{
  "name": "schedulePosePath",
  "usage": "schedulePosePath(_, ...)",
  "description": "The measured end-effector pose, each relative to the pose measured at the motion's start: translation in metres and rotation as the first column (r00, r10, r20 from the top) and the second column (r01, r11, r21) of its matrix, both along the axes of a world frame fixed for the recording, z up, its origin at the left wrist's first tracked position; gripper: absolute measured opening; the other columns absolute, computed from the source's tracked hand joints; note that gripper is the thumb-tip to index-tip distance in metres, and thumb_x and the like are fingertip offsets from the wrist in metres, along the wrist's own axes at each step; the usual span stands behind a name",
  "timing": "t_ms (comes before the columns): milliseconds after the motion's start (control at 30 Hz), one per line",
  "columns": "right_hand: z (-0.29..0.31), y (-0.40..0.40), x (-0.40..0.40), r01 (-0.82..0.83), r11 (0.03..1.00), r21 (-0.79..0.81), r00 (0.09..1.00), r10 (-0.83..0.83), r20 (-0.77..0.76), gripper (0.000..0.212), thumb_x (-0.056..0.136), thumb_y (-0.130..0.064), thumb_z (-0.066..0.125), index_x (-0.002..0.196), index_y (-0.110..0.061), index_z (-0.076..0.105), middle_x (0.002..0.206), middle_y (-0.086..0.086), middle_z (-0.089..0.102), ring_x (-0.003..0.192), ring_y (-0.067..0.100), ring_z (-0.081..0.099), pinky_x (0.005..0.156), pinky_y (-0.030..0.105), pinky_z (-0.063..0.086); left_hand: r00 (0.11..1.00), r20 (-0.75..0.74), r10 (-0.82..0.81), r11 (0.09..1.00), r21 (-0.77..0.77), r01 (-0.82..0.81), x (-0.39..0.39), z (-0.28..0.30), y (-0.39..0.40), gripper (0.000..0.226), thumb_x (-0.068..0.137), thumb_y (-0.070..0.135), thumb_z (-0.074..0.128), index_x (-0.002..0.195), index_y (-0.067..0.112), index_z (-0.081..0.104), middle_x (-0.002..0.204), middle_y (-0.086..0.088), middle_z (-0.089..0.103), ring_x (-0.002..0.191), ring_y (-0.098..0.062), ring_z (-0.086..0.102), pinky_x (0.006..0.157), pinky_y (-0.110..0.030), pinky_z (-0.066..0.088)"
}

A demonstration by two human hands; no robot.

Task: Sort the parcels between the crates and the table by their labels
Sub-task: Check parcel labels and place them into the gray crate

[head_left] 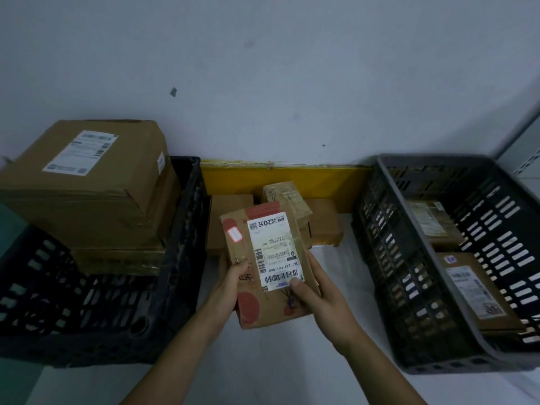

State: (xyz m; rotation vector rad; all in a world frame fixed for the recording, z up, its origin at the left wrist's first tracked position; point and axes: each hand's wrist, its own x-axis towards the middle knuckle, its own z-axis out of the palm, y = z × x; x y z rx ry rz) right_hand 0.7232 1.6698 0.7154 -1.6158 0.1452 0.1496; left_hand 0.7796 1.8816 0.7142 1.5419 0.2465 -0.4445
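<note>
Brown cardboard parcel (270, 267), red blotches, white barcode label facing you. You hold it above the desk (327, 372) between both crates: left hand (230, 283) grips its left edge, right hand (314, 290) its right, thumb on label.

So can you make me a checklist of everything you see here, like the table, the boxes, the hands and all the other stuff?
Surface: white table, bare in front of the crates.
Job's things: held parcel, label facing up; black crate on the left holds a big box stacked on a flatter one; grey crate on the right holds two labelled parcels; small parcels sit on the table behind the held one.
Clutter: yellow board against the wall.
Hands: left hand and right hand both grip the held parcel, thumbs on top.
Cables: nothing seen.
Surroundings: plain grey wall with a few small marks.
</note>
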Motion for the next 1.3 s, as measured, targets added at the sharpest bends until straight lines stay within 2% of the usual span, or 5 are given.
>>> schedulePosePath(267,0.021,-0.034,0.025,0.040,0.989,-0.140,0.998,-0.045,-0.035,0.068,0.083,-0.053,0.088,0.142,-0.058,0.055,0.135,-0.008,0.071,0.115,0.017,0.074,0.092,0.042,0.065,0.970,0.140,-0.197,0.941,0.305,0.147,0.021,0.022,0.012,0.069,0.101,0.051,0.064,0.155,0.060,0.022,0.156,0.015,0.049,0.146,-0.015,0.047,0.107,-0.027,0.046)
schedulePosePath(433,0.062,-0.057,0.046,-0.071,0.821,-0.566,0.993,0.113,0.039,0.074,0.062,-0.063,0.081,0.134,-0.050,0.066,0.141,-0.026,0.057,0.124,0.005,0.061,0.104,0.040,0.057,0.698,0.456,-0.552,0.524,0.841,-0.135,0.044,0.063,0.006,0.116,0.089,0.079,0.060,0.165,0.040,-0.019,0.176,0.008,-0.019,0.162,-0.018,-0.018,0.130,-0.048,-0.004)
schedulePosePath(733,0.099,-0.059,0.054,-0.224,0.446,-0.866,0.839,0.540,0.061,0.072,0.078,-0.049,0.082,0.147,-0.040,0.064,0.156,-0.023,0.054,0.143,0.001,0.045,0.122,0.027,0.032,0.309,-0.138,-0.941,-0.030,0.943,0.330,0.077,0.085,-0.023,0.119,0.079,0.093,0.054,0.168,0.042,-0.006,0.178,0.009,0.001,0.163,-0.019,0.000,0.130,-0.057,0.010)
schedulePosePath(1200,0.048,-0.049,0.017,0.347,0.754,-0.558,0.932,-0.212,0.293,0.097,0.092,-0.068,0.067,0.168,-0.043,0.012,0.162,-0.024,0.036,0.142,0.000,0.040,0.112,0.032,0.041,0.846,0.096,-0.525,0.804,0.384,0.455,0.061,0.075,-0.009,0.029,0.097,0.076,0.039,0.126,0.072,0.041,0.103,0.037,0.069,0.093,0.010,0.072,0.078,-0.012,0.055)
schedulePosePath(1300,0.034,-0.028,0.007,0.326,0.879,-0.348,0.944,-0.278,0.179,0.077,0.087,-0.082,0.061,0.152,-0.064,0.023,0.144,-0.042,0.046,0.136,0.002,0.055,0.110,0.038,0.051,0.893,0.053,-0.446,0.858,0.310,0.410,0.057,0.066,-0.013,0.052,0.087,0.093,0.029,0.130,0.072,0.050,0.119,0.028,0.073,0.107,0.003,0.071,0.096,-0.024,0.052)
